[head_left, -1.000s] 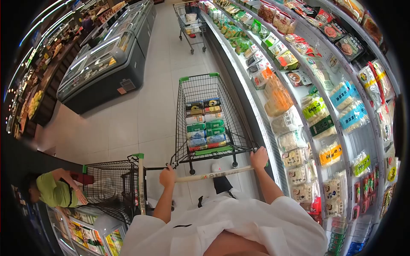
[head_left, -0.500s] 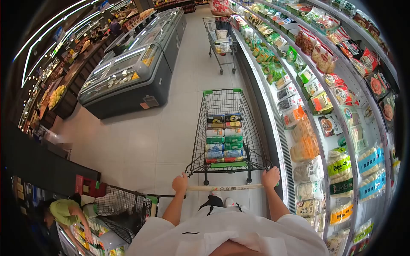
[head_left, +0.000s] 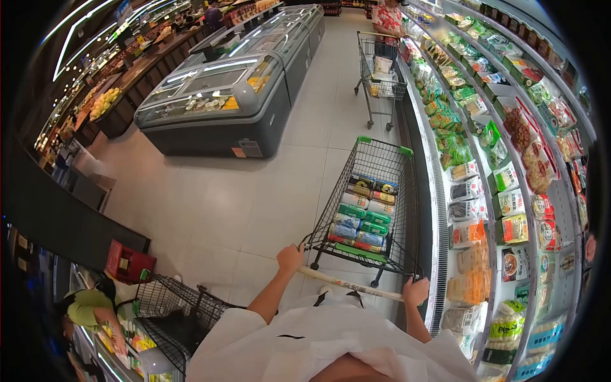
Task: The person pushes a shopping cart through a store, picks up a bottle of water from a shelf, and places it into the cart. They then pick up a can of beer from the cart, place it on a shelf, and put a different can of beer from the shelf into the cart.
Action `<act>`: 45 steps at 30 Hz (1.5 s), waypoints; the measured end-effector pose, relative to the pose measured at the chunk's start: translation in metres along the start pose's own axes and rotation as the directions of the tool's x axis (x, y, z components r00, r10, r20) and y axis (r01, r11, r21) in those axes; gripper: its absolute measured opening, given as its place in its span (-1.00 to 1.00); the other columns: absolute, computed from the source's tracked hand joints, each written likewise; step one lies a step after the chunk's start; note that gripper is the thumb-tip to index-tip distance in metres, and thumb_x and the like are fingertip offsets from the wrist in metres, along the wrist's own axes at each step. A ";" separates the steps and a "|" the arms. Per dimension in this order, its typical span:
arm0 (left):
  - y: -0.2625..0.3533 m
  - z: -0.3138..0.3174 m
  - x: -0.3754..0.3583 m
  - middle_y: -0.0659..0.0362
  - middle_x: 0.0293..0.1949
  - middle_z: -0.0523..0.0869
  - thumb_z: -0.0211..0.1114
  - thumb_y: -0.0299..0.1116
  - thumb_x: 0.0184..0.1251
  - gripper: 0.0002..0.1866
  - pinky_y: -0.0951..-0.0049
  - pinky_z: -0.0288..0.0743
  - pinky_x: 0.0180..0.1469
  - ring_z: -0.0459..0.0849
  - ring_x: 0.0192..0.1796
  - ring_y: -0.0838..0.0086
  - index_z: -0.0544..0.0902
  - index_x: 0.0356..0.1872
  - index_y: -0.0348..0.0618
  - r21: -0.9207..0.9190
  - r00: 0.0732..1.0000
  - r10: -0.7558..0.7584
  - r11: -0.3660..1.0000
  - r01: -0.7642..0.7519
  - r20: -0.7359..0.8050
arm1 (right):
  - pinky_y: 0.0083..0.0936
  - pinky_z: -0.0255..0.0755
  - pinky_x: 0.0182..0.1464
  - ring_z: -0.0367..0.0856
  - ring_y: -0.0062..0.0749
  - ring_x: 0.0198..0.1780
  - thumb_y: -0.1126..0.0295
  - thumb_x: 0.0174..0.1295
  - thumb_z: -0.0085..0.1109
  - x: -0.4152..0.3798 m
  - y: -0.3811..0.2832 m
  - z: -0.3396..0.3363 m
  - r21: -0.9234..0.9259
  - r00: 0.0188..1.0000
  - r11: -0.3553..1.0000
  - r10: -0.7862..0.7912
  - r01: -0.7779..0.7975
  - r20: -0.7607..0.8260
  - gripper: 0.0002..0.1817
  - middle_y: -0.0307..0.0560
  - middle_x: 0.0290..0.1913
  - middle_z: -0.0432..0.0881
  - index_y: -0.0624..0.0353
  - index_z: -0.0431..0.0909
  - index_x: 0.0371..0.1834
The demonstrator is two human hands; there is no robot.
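Through the head view I have both hands on the pale handle (head_left: 331,279) of the shopping cart (head_left: 358,167). The left hand (head_left: 291,257) is curled closed around the left end, the right hand (head_left: 416,291) around the right end; I cannot tell how tightly the single fingers press together. The cart stands angled just ahead, its right side near the chilled shelves (head_left: 443,254).

Inside it, drink cans (head_left: 366,213) lie in two columns: dark ones with yellow marks at the far end, then brown, white, green, blue-and-white and red. Their brands are too small for me to read. The dark and reddish print on the handle is blurred too.

On the shelves I see a pack with a lime-green label (head_left: 506,328) carrying dark characters, blue-banded packs (head_left: 546,335), orange packs (head_left: 470,280) and a pack picturing a bowl (head_left: 515,264); I cannot make out their words. An orange-and-grey sticker (head_left: 247,149) sits low on the freezer (head_left: 219,134).

A person in a green top (head_left: 92,309) leans beside another cart (head_left: 168,299) at lower left, near a red box (head_left: 130,262). Farther up the aisle, a person in a red floral shirt (head_left: 387,19) stands behind a loaded cart (head_left: 380,79).
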State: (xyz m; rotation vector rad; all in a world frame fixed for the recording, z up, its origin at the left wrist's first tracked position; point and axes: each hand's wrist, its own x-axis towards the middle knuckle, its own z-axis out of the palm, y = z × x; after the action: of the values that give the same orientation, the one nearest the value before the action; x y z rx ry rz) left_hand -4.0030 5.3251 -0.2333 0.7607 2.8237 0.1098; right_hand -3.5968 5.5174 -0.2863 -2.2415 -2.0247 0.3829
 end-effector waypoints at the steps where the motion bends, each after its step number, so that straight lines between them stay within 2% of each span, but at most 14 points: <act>1: 0.012 -0.006 0.016 -0.12 -0.39 0.75 0.04 0.05 0.48 -0.46 -0.01 0.61 -0.23 0.75 -0.30 -0.06 0.70 -0.37 -0.28 0.025 0.997 0.063 0.998 -0.064 0.034 | -0.16 0.56 -0.02 0.60 -0.02 0.03 0.10 0.15 0.38 0.009 0.002 0.013 -0.008 1.000 1.000 -0.014 0.014 -0.013 -0.42 0.07 -0.09 0.52 0.32 0.41 0.02; 5: 0.007 -0.001 0.089 -0.11 -0.38 0.75 0.14 -0.17 0.40 -0.68 0.03 0.63 -0.24 0.77 -0.27 0.00 0.62 -0.27 -0.28 0.088 0.987 0.152 0.984 -0.157 0.055 | -0.14 0.59 -0.07 0.61 -0.01 0.02 0.00 0.22 0.34 0.013 -0.063 0.010 -0.046 0.994 0.996 0.086 -0.083 0.071 -0.40 0.06 -0.08 0.49 0.31 0.41 0.03; 8: 0.031 -0.003 0.132 -0.09 -0.33 0.76 0.16 -0.28 0.32 -0.75 0.04 0.65 -0.19 0.79 -0.24 0.04 0.57 -0.17 -0.27 0.136 0.993 0.062 0.988 -0.075 0.097 | 0.00 0.57 -0.02 0.66 0.11 0.03 -0.23 0.24 0.20 0.042 -0.086 0.006 -0.059 0.958 0.982 0.188 -0.180 0.217 -0.26 0.18 -0.03 0.60 0.34 0.43 0.03; 11: 0.025 -0.012 0.181 -0.11 -0.28 0.76 0.21 -0.24 0.29 -0.70 0.05 0.66 -0.15 0.79 -0.20 0.04 0.54 -0.12 -0.27 0.075 0.990 0.026 0.997 -0.036 0.136 | 0.04 0.54 0.07 0.65 0.16 0.11 -0.34 0.22 0.12 0.081 -0.104 0.027 -0.031 0.860 0.934 0.339 -0.355 0.382 -0.16 0.28 0.03 0.67 0.40 0.53 0.03; 14: 0.019 -0.016 0.229 -0.10 -0.27 0.77 0.28 -0.07 0.26 -0.56 0.06 0.67 -0.13 0.78 -0.19 0.02 0.58 -0.11 -0.32 0.076 0.981 0.047 0.995 -0.062 0.188 | 0.03 0.51 0.14 0.64 0.17 0.16 -0.36 0.23 0.07 0.116 -0.118 0.050 0.020 0.766 0.925 0.302 -0.379 0.567 -0.14 0.31 0.08 0.67 0.40 0.60 0.05; 16: 0.044 -0.026 0.247 -0.10 -0.25 0.77 0.28 -0.07 0.25 -0.56 0.06 0.67 -0.13 0.78 -0.19 0.01 0.62 -0.14 -0.32 0.090 0.972 0.016 0.995 -0.039 0.234 | -0.03 0.53 0.13 0.69 0.18 0.07 -0.18 0.25 0.10 0.125 -0.105 0.093 -0.047 0.842 0.964 0.252 -0.261 0.477 -0.31 0.27 -0.04 0.73 0.37 0.67 -0.06; 19: 0.036 -0.028 0.281 -0.12 -0.25 0.77 0.28 -0.08 0.24 -0.59 0.07 0.67 -0.11 0.78 -0.19 0.00 0.70 -0.21 -0.30 0.091 0.949 0.029 0.994 -0.061 0.314 | -0.02 0.57 0.06 0.71 0.19 0.00 -0.01 0.24 0.12 0.123 -0.145 0.087 0.008 0.732 0.900 0.350 -0.437 0.584 -0.44 0.29 -0.12 0.73 0.38 0.68 -0.12; 21: 0.047 -0.037 0.321 -0.13 -0.25 0.77 0.28 -0.09 0.24 -0.62 0.08 0.67 -0.10 0.78 -0.19 0.00 0.74 -0.25 -0.28 0.070 0.942 0.098 0.989 -0.127 0.322 | 0.00 0.59 -0.01 0.72 0.19 -0.06 0.14 0.24 0.08 0.113 -0.159 0.091 -0.034 0.873 0.950 0.299 -0.310 0.384 -0.54 0.30 -0.15 0.72 0.40 0.66 -0.15; 29: 0.071 -0.045 0.424 -0.15 -0.36 0.75 0.31 0.00 0.24 -0.55 0.03 0.66 -0.16 0.76 -0.25 -0.03 0.71 -0.35 -0.31 0.054 0.906 0.256 0.955 -0.290 0.338 | -0.04 0.61 -0.10 0.74 0.17 -0.18 0.20 0.31 0.15 0.086 -0.216 0.116 -0.077 0.833 0.883 0.464 -0.463 0.301 -0.62 0.27 -0.30 0.71 0.39 0.65 -0.40; 31: 0.072 -0.049 0.467 -0.14 -0.34 0.75 0.32 0.00 0.24 -0.55 0.03 0.65 -0.15 0.76 -0.23 -0.03 0.71 -0.34 -0.30 0.042 0.876 0.321 0.932 -0.359 0.359 | 0.00 0.58 -0.14 0.71 0.21 -0.25 0.19 0.29 0.19 0.064 -0.232 0.133 -0.068 0.879 0.907 0.421 -0.417 0.222 -0.63 0.24 -0.32 0.70 0.36 0.65 -0.41; 32: 0.066 -0.049 0.483 -0.14 -0.31 0.76 0.33 0.00 0.23 -0.55 0.03 0.64 -0.13 0.76 -0.21 -0.04 0.70 -0.32 -0.30 0.029 0.848 0.362 0.914 -0.404 0.387 | 0.04 0.52 -0.22 0.68 0.19 -0.33 0.19 0.29 0.19 0.046 -0.252 0.136 -0.177 0.975 0.960 0.222 -0.218 0.001 -0.63 0.22 -0.40 0.68 0.33 0.62 -0.47; 33: 0.064 -0.046 0.498 -0.15 -0.32 0.75 0.34 -0.01 0.23 -0.56 0.01 0.64 -0.14 0.76 -0.21 -0.05 0.69 -0.34 -0.30 0.027 0.830 0.402 0.895 -0.446 0.387 | 0.05 0.47 -0.28 0.65 0.18 -0.39 0.19 0.30 0.19 0.035 -0.265 0.138 -0.056 0.923 0.928 0.373 -0.369 0.097 -0.61 0.18 -0.47 0.65 0.32 0.60 -0.53; 35: 0.069 -0.046 0.543 -0.18 -0.36 0.74 0.35 -0.03 0.22 -0.57 -0.02 0.63 -0.15 0.75 -0.23 -0.07 0.68 -0.36 -0.30 0.009 0.769 0.494 0.839 -0.544 0.406 | 0.02 0.53 -0.25 0.67 0.16 -0.32 0.14 0.35 0.11 0.016 -0.297 0.148 -0.158 0.844 0.853 0.518 -0.497 0.142 -0.62 0.22 -0.39 0.68 0.25 0.60 -0.46; 45: 0.101 -0.044 0.646 -0.12 -0.43 0.75 0.27 0.00 0.28 -0.58 -0.02 0.60 -0.15 0.75 -0.29 -0.08 0.70 -0.40 -0.24 -0.030 0.568 0.674 0.656 -0.754 0.471 | -0.05 0.61 -0.23 0.73 0.15 -0.29 0.21 0.34 0.13 -0.038 -0.426 0.145 -0.134 0.691 0.688 0.722 -0.713 0.032 -0.65 0.21 -0.38 0.70 0.27 0.67 -0.45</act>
State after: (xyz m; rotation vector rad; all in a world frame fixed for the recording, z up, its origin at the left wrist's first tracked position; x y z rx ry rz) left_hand -4.5079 5.7371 -0.2984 1.7056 1.9342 -0.1784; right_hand -4.0468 5.5142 -0.3202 -3.0720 -1.0910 0.4210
